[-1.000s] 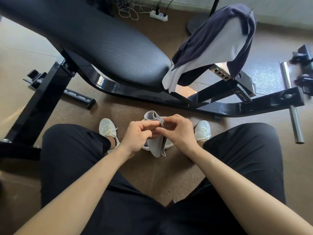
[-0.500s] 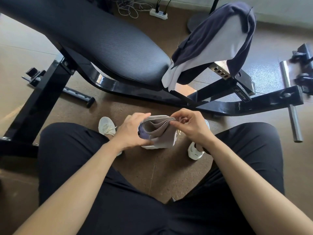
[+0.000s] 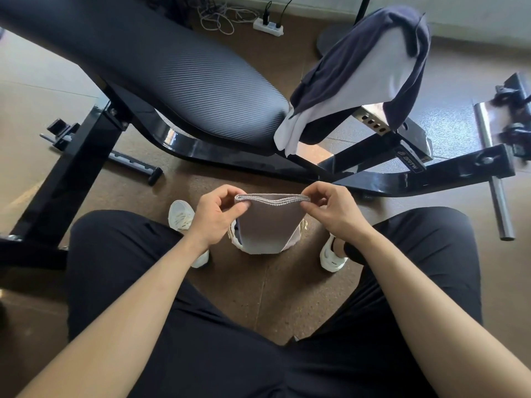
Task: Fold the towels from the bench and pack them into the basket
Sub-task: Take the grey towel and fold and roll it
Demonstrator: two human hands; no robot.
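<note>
Grey towel [image 3: 267, 225] is held up in mid-air between the knees, over the floor [image 3: 267, 297], near side of the weight bench [image 3: 172, 70]. Left hand [image 3: 214, 216] pinches its top left corner with thumb and curled fingers. Right hand [image 3: 334, 212] pinches the top right corner the same way. Both grip cloth and nothing else.

Progress: looks like mid-fold on this towel. It is already doubled, with two stitched hems lying together along the top edge, so probably one more fold before packing. At least two towels are left on the bench, a dark navy towel [image 3: 359, 58] and a white towel [image 3: 382, 67], draped unfolded in a heap over the far right end, with the white one hanging off the edge. Nothing visibly packed. A pale woven-looking object [image 3: 303, 225] peeks out from behind the grey towel low down. It may be the basket, but it is mostly hidden and I can't tell.

Grey towel looks small, thin and soft. It is plain grey-taupe with a ribbed hem, hangs flat and narrows toward the bottom. The top edge sags a little between the hands.
</note>
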